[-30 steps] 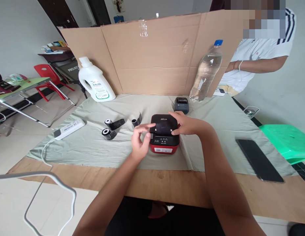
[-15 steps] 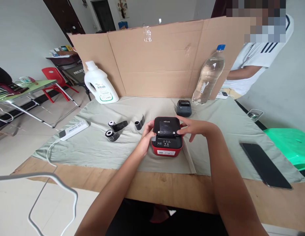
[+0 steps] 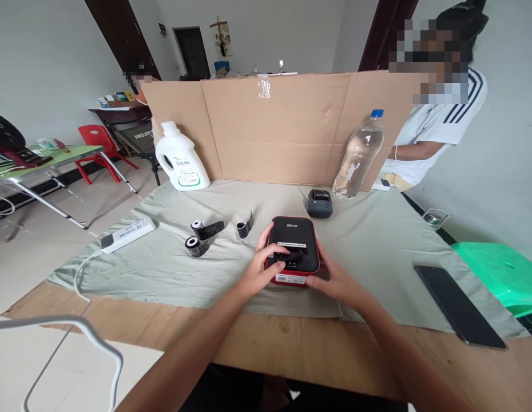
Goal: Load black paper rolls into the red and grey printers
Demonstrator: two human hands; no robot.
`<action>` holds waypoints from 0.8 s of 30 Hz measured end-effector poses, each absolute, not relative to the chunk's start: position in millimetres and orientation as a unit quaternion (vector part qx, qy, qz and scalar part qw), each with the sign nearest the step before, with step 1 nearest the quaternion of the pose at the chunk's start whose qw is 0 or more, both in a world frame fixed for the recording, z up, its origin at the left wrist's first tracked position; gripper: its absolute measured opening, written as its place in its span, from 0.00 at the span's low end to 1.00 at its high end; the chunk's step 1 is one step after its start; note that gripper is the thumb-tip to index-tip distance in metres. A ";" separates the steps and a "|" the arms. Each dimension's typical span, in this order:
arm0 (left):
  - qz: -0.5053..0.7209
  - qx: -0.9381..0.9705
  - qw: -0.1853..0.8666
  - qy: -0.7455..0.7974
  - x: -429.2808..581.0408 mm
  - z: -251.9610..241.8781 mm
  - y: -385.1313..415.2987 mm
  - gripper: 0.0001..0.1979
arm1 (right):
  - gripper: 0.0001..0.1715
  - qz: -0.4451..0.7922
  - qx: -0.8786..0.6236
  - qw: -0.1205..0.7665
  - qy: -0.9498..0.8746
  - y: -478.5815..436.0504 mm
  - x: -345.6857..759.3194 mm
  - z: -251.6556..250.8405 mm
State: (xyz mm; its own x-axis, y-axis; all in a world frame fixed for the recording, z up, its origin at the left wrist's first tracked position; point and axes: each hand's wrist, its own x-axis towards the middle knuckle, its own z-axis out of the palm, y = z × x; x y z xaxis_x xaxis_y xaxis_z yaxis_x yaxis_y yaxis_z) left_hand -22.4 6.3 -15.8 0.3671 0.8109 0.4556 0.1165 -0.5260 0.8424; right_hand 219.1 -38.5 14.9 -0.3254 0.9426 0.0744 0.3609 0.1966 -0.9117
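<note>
1. Red-and-black printer [image 3: 293, 232], one, sits near the middle of the desk [image 3: 270, 329].
2. Right hand [image 3: 334, 280] clasps its right side, thumb at the near corner, fingers partly hidden, probably to steady it.
3. Left hand [image 3: 261, 269] rests at its left side, thumb and index slightly parted by a dark strip [image 3: 297, 255]; whether they pinch it, one cannot tell.
4. Three black rolls [image 3: 203, 248] lie left; one small grey device [image 3: 320, 205] sits just beyond.
5. Far off, one white jug [image 3: 186, 163] and one water bottle [image 3: 360, 154] seemingly brace one cardboard panel [image 3: 274, 137].
</note>
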 end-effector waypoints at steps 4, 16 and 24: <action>0.457 0.755 0.343 0.321 -28.1 -20.1 -7.5 0.20 | 0.59 0.283 -0.477 0.386 -0.737 -52.4 203.5 -11.3; 0.452 0.777 0.297 0.322 -16.5 27.9 130.3 0.19 | 0.54 0.251 -0.456 0.446 -0.729 86.4 198.7 18.4; 0.428 0.767 0.341 0.334 1.1 15.1 226.1 0.19 | 0.51 0.269 -0.481 0.464 -0.694 175.4 195.4 -10.9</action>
State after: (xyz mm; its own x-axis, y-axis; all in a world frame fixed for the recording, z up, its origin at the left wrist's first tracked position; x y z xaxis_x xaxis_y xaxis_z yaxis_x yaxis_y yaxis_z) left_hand 1.1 226.1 15.1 0.4100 0.8049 0.4290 0.2214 -0.5441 0.8093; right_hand 195.4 175.4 -10.9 -0.1079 0.9167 0.3847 0.4168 0.3930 -0.8196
